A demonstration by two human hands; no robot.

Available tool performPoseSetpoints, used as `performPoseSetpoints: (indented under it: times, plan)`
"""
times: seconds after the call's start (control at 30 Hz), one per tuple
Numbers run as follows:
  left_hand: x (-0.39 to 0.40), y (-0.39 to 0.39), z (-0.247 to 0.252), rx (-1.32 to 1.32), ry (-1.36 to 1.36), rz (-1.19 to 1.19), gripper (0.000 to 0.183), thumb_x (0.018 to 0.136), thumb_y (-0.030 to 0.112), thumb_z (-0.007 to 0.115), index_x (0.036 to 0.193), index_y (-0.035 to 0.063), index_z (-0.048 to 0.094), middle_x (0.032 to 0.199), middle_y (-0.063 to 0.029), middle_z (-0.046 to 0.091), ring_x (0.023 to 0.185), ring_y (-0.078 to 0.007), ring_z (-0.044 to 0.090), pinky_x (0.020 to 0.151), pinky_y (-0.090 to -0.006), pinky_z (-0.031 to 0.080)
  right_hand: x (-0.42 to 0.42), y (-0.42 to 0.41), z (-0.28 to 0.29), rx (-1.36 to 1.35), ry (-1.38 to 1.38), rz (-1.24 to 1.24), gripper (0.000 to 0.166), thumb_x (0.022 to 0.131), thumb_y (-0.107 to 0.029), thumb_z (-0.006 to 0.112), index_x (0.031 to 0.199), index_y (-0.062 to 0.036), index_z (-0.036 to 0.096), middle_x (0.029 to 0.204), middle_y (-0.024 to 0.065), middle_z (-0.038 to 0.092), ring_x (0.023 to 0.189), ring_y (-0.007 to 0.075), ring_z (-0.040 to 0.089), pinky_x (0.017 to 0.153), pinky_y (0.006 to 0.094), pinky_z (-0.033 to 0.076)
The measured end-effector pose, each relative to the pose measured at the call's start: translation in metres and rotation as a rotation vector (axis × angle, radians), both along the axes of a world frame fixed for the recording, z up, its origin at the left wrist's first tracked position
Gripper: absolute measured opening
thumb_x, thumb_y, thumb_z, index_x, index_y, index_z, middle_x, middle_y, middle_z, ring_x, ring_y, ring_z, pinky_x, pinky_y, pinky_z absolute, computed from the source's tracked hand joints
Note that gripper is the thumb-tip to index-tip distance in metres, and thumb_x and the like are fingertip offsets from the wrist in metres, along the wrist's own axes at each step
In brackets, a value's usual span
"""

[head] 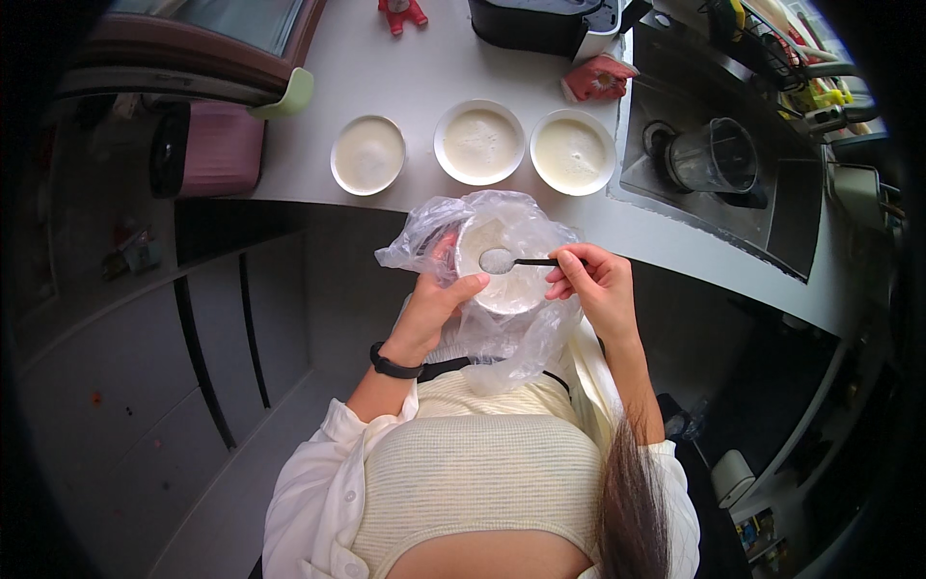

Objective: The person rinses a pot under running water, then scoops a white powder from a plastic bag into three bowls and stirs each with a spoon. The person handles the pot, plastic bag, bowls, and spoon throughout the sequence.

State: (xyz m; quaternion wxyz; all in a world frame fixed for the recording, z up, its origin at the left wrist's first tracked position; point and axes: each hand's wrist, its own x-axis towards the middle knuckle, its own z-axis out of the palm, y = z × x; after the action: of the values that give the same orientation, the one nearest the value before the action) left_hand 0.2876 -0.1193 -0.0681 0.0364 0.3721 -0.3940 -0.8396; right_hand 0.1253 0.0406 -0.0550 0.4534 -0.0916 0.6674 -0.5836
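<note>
My left hand [434, 300] grips the side of a round tub [499, 300] lined with a clear plastic bag [517, 358], its thumb on the rim. A pale, whitish substance lies inside the tub. Between the fingers of my right hand [589, 279] is the black handle of a spoon [532, 262]; its bowl, over the tub's opening, carries white granules or powder. Beyond the tub, three white bowls stand in a row on the counter: a left one [367, 155], a middle one [479, 142] and a right one [573, 153], each holding a creamy off-white liquid.
The counter [362, 65] also holds a black appliance [532, 29], a red cloth item [600, 78] and a red figurine [402, 14]. At the right, a clear jug [716, 155] lies in the sink [785, 210]. A pink container [224, 148] is at the left.
</note>
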Motion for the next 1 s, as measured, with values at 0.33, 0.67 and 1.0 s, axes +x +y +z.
performPoseSetpoints:
  times: [0.33,0.67,1.0]
  plan:
    - [0.001,0.006,-0.004,0.090,0.064,0.011,0.075,0.084,0.007,0.068,0.147,0.0044,0.026,0.138,-0.0093,0.045,0.127,-0.0199,0.045,0.105,-0.0349,0.040,-0.012,0.003,0.022,-0.086,-0.018,-0.036,0.021,0.096,-0.014,0.058,0.099,0.0052,0.066,0.077,0.0097,0.068,0.062,0.0147,0.068,0.056,0.0211,0.051]
    - [0.001,0.005,-0.008,0.135,0.044,0.046,0.079,0.084,0.009,0.069,0.148,0.0064,0.024,0.139,-0.0098,0.044,0.127,-0.0211,0.046,0.104,-0.0355,0.042,-0.060,0.010,0.018,-0.166,0.067,-0.258,0.020,0.096,-0.014,0.059,0.101,0.0036,0.067,0.077,0.0114,0.069,0.061,0.0144,0.067,0.056,0.0211,0.052]
    - [0.006,0.009,-0.008,0.162,-0.004,0.075,0.081,0.082,0.012,0.071,0.149,0.0096,0.024,0.139,-0.0096,0.044,0.126,-0.0214,0.047,0.101,-0.0351,0.046,-0.068,-0.011,-0.025,-0.074,0.825,-0.365,0.014,0.093,-0.009,0.062,0.101,0.0017,0.068,0.082,0.0098,0.069,0.069,0.0159,0.069,0.061,0.0239,0.052]
